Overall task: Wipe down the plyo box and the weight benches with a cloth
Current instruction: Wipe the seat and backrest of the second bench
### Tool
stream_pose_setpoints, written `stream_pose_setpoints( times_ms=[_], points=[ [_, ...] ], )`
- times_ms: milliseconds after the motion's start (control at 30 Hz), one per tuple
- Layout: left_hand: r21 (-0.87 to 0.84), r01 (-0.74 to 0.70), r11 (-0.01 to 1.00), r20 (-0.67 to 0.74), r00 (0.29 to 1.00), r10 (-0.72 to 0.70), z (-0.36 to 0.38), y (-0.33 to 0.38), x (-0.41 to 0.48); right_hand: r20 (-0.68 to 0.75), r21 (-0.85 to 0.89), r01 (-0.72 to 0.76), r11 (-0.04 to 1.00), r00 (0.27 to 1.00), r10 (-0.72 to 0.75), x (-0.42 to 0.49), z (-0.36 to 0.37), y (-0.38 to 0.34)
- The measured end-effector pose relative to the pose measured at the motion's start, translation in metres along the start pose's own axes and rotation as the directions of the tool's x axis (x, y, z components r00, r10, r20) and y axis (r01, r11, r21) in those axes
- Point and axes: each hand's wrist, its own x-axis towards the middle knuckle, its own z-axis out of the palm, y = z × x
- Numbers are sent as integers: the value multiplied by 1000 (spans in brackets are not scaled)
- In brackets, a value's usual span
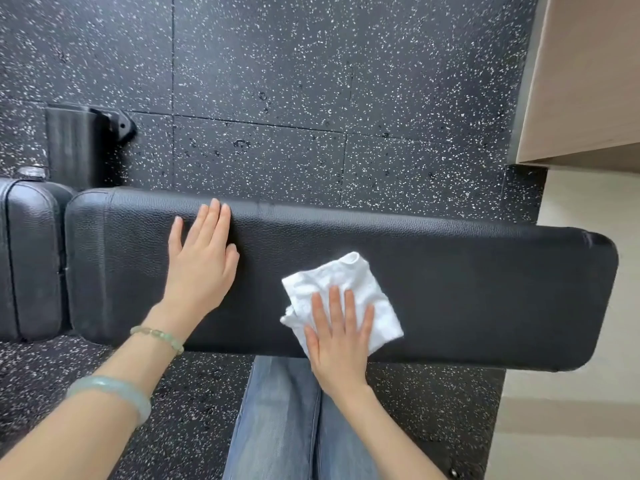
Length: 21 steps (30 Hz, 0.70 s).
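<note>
Pressing flat on a crumpled white cloth [341, 292], the right hand [337, 337] keeps its fingers straight upon the long pebbled black bench pad [450, 289]. To its left, the left hand [202, 258] lies flat and released on the same leather. A second padded section [33, 258] runs off the frame's left edge.

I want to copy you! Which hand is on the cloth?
The right hand presses flat on the white cloth; the left hand rests bare on the black bench pad.

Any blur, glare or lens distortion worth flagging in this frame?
Head view: soft, even light, with only a dull sheen along the far edge of the bench; the cloth is bright but its folds still read, and its lower right edge is slightly smeared; the left hand and right hand are sharp; wide-angle bowing bends the bench and the floor seams.
</note>
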Motion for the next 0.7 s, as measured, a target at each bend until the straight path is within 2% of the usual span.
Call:
stream_pose_setpoints(
  times_ms=[233,300,433,500,600,700],
  points=[
    [-43,-1,999,-7,1000,0,4,-4,0,9,-22,16,1000,1000,-16,20,-7,2],
    [-58,-7,998,-11,1000,6,5,-4,0,-38,-9,-1,1000,999,1,51,-16,-2],
    [-113,-12,994,-25,1000,10,7,-4,0,-94,0,-124,992,988,123,140,-43,-28],
    [-122,-29,992,-23,999,26,7,-6,-1,23,24,-122,992,992,122,180,-57,-53],
    [-112,-82,990,-18,997,81,2,-16,-1,216,26,-45,999,976,38,220,-63,-93],
    [-112,-64,992,-2,998,64,-9,-37,-1,271,33,28,999,962,-35,229,-58,-105]
  ],
)
